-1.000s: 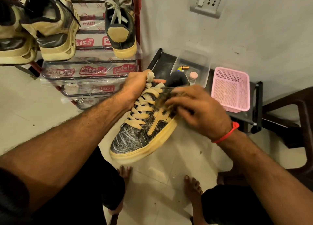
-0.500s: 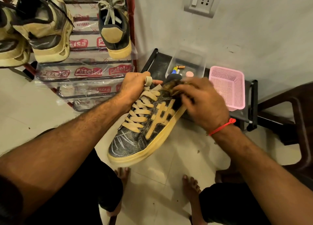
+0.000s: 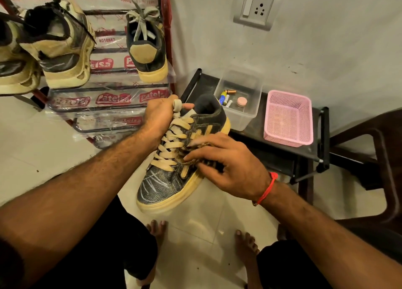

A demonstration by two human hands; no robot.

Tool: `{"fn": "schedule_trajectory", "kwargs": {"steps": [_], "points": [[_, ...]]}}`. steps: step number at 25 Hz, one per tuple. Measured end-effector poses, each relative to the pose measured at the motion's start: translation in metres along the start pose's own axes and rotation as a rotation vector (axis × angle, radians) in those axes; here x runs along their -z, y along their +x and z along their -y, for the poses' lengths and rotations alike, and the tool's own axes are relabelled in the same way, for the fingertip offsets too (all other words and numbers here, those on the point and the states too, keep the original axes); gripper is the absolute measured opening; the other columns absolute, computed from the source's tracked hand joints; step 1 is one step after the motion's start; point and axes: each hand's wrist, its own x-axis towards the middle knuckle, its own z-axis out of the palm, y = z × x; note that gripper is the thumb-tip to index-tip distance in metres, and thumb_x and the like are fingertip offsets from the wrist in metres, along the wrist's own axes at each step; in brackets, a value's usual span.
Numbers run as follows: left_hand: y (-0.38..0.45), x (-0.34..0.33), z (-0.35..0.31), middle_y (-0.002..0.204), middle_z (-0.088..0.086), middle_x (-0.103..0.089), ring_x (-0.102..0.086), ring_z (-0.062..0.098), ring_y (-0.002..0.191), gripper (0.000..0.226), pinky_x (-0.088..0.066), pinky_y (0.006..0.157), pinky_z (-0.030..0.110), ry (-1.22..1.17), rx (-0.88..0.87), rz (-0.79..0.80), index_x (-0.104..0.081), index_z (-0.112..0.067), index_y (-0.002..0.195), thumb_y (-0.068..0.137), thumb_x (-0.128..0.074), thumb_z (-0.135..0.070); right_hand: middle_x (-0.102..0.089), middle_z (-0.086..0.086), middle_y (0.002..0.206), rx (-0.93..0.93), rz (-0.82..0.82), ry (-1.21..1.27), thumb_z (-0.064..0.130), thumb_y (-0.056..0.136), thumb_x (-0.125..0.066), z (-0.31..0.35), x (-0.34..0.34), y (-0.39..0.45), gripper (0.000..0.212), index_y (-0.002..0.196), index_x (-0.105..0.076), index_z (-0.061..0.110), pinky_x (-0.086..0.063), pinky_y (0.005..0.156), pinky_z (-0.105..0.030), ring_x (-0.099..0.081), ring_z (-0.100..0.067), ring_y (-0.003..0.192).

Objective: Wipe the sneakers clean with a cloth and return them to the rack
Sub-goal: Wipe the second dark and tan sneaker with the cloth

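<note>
Three shoes on rack: the rack [image 3: 113,106], red frame with plastic-wrapped shelves, stands at upper left against the wall; two chunky cream shoes [image 3: 58,47] and one dark sneaker's mate [image 3: 148,49] sit on it, heels outward.
Chair: a dark chair [image 3: 374,154] fills the right edge, just beside the stand.
Stand: a low black stand [image 3: 282,156] sits between rack and chair, right behind the held sneaker.
Sneaker: the sneaker [image 3: 174,175], dark with cream laces and yellowed sole, is held in the air above the floor, toe toward the person, heel overlapping the stand.
Basket: a pink basket [image 3: 288,119] rests on the stand.
Tub: a clear tub [image 3: 241,117] with batteries and a small pink disc sits beside the basket, partly hidden by the sneaker's heel.
Left hand: the left hand [image 3: 161,117] grips the sneaker at the tongue, fingers curled round its inner side.
Right hand: the right hand [image 3: 226,169] pinches a brownish cloth [image 3: 191,156] against the sneaker's side; motion blur hides most of the cloth.
Socket: a switch plate [image 3: 256,8] is on the wall above.
</note>
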Motion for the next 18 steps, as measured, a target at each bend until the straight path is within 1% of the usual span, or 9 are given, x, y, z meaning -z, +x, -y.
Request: {"fn": "schedule_trajectory", "kwargs": {"steps": [3, 5, 7, 10, 12, 14, 15, 17, 18], "points": [[-0.004, -0.006, -0.004, 0.099, 0.008, -0.079, -0.071, 0.037, 0.103, 0.031, -0.054, 0.097, 0.057, 0.001, -0.070, 0.057, -0.078, -0.012, 0.071, 0.089, -0.052, -0.013, -0.055, -0.004, 0.138, -0.130, -0.046, 0.103, 0.014, 0.091, -0.063, -0.016, 0.022, 0.005, 0.035, 0.126, -0.065, 0.013, -0.045, 0.108, -0.039, -0.051, -0.016, 0.130], [-0.005, -0.009, -0.004, 0.103, 0.008, -0.078, -0.071, 0.035, 0.104, 0.022, -0.055, 0.097, 0.057, -0.021, -0.112, 0.108, -0.077, -0.011, 0.075, 0.084, -0.057, -0.016, -0.044, -0.001, 0.150, -0.270, 0.009, 0.115, 0.019, 0.090, -0.063, -0.030, 0.034, 0.002, 0.057, 0.145, -0.046, 0.018, -0.040, 0.114, -0.038, -0.042, -0.012, 0.138], [-0.008, -0.010, -0.001, 0.106, 0.005, -0.078, -0.072, 0.025, 0.106, 0.022, -0.055, 0.099, 0.050, 0.085, -0.218, 0.167, -0.079, -0.009, 0.089, 0.082, -0.061, -0.018, -0.040, 0.001, 0.152, -0.353, 0.143, 0.077, 0.028, 0.089, -0.062, -0.039, 0.037, -0.001, 0.071, 0.152, -0.032, 0.022, -0.041, 0.113, -0.039, -0.042, -0.011, 0.137], [-0.012, -0.009, 0.002, 0.112, -0.001, -0.077, -0.070, 0.013, 0.111, 0.026, -0.051, 0.102, 0.037, 0.252, -0.328, 0.336, -0.077, -0.006, 0.108, 0.095, -0.055, -0.010, -0.049, 0.002, 0.136, -0.380, 0.220, 0.000, 0.033, 0.086, -0.068, -0.044, 0.034, -0.002, 0.060, 0.140, -0.046, 0.021, -0.050, 0.103, -0.034, -0.051, -0.010, 0.121], [-0.012, -0.006, 0.001, 0.110, 0.006, -0.077, -0.071, 0.022, 0.108, 0.026, -0.054, 0.098, 0.041, 0.297, -0.326, 0.472, -0.075, -0.005, 0.113, 0.098, -0.056, -0.013, -0.055, 0.003, 0.121, -0.372, 0.166, 0.039, 0.033, 0.081, -0.074, -0.045, 0.041, 0.000, 0.048, 0.125, -0.057, 0.021, -0.054, 0.094, -0.029, -0.056, -0.009, 0.106], [-0.012, -0.002, -0.002, 0.105, 0.013, -0.075, -0.070, 0.028, 0.101, 0.030, -0.056, 0.092, 0.047, 0.444, -0.438, 0.525, -0.074, -0.004, 0.110, 0.099, -0.058, -0.027, -0.059, 0.005, 0.114, -0.333, 0.105, 0.056, 0.032, 0.078, -0.074, -0.048, 0.051, -0.001, 0.040, 0.114, -0.063, 0.021, -0.054, 0.088, -0.024, -0.059, -0.007, 0.100], [-0.012, 0.001, -0.002, 0.103, 0.013, -0.073, -0.068, 0.024, 0.098, 0.038, -0.057, 0.087, 0.046, 0.580, -0.525, 0.550, -0.073, -0.005, 0.106, 0.096, -0.059, -0.040, -0.060, 0.006, 0.112, -0.318, 0.091, 0.060, 0.031, 0.077, -0.074, -0.053, 0.056, -0.003, 0.037, 0.111, -0.065, 0.020, -0.055, 0.086, -0.023, -0.060, -0.006, 0.099], [-0.019, 0.001, -0.001, 0.108, 0.003, -0.062, -0.054, 0.009, 0.105, 0.053, -0.052, 0.083, 0.032, 0.929, -0.648, 0.660, -0.070, -0.017, 0.099, 0.085, -0.058, -0.067, -0.060, 0.008, 0.109, -0.308, 0.124, 0.063, 0.033, 0.076, -0.071, -0.061, 0.068, -0.009, 0.033, 0.107, -0.067, 0.021, -0.055, 0.085, -0.023, -0.060, -0.004, 0.098], [-0.024, -0.001, 0.001, 0.113, -0.002, -0.054, -0.044, 0.007, 0.112, 0.055, -0.047, 0.089, 0.027, 1.088, -0.669, 0.720, -0.066, -0.025, 0.100, 0.078, -0.060, -0.075, -0.059, 0.009, 0.108, -0.304, 0.170, 0.061, 0.038, 0.076, -0.067, -0.064, 0.073, -0.012, 0.034, 0.106, -0.067, 0.022, -0.055, 0.086, -0.023, -0.060, -0.004, 0.098]]}}
